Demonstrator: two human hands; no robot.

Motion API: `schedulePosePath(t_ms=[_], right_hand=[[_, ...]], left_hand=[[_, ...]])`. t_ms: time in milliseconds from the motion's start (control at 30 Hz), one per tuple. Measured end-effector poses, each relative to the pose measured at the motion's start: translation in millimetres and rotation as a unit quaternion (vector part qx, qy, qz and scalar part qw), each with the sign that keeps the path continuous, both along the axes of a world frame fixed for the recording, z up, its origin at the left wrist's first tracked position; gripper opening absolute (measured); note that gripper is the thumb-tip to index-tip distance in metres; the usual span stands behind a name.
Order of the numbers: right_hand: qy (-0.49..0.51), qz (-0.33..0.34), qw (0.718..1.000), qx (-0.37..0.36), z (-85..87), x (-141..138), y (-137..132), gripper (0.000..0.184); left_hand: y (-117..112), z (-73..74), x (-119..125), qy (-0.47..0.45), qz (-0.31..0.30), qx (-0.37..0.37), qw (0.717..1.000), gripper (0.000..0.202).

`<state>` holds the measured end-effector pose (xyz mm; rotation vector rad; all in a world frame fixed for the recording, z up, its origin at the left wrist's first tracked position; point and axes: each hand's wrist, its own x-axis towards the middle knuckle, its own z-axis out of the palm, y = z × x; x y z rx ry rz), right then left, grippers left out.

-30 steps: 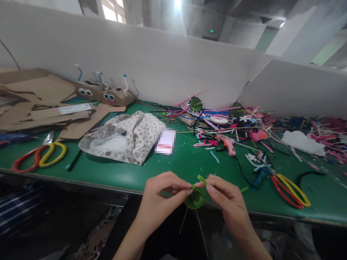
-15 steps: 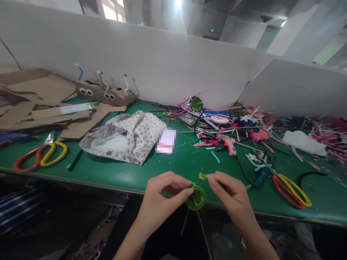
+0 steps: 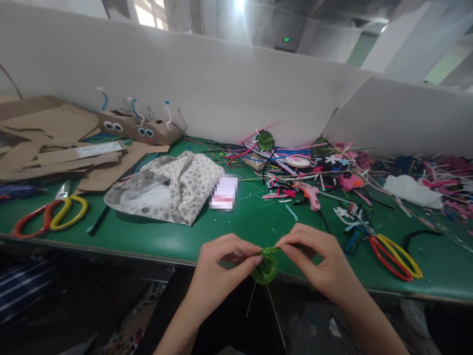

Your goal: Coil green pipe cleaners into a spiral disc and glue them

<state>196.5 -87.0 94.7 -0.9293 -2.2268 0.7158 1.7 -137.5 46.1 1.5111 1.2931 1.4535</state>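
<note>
At the edge of a green table [image 3: 166, 241], I see the left hand [image 3: 223, 261] and right hand [image 3: 320, 254] facing each other: the left, nearer, pinches the top of a round green coil [image 3: 266, 271], the right a thin green strip [image 3: 271, 250] running crosswise between both grips.

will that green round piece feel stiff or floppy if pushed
The green round piece is probably light: the left hand holds it up in a fingertip pinch. It may give when pushed, since it looks like soft coiled strip. The slender pale rods below it could bend easily.
</note>
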Motion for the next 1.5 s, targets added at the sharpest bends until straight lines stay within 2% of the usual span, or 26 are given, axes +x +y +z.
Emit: schedulePosePath(t_ms=[167,400,567,767,1133,1500], right_hand=[[-0.033,0.007,0.999,0.039,0.1,1.6,-0.5,0.015],[-0.072,0.016,0.997,0.034,3.9,2.6,3.1,0.018],[-0.056,0.018,0.998,0.001,4.9,1.1,6.3,0.018],[-0.044,0.026,0.998,-0.039,-3.5,-3.6,7.1,0.021],[-0.060,-0.009,0.998,0.019,0.0,-1.0,1.7,0.015],[-0.047,-0.001,0.999,0.008,-1.7,-1.0,2.0,0.014]], left_hand=[[1.0,-1.4,0.3,0.013,-0.011,-0.001,1.000,0.011],[2.0,-3.3,0.8,0.011,-0.024,0.007,1.000,0.010],[1.9,-4.1,-0.3,0.000,-0.029,-0.010,1.000,0.011],[3.3,-4.3,-1.4,-0.011,-0.039,-0.022,0.999,0.011],[3.5,-5.2,-2.1,-0.022,-0.027,-0.018,0.999,0.010],[3.5,-6.2,-2.8,-0.010,-0.028,-0.009,1.000,0.009]])
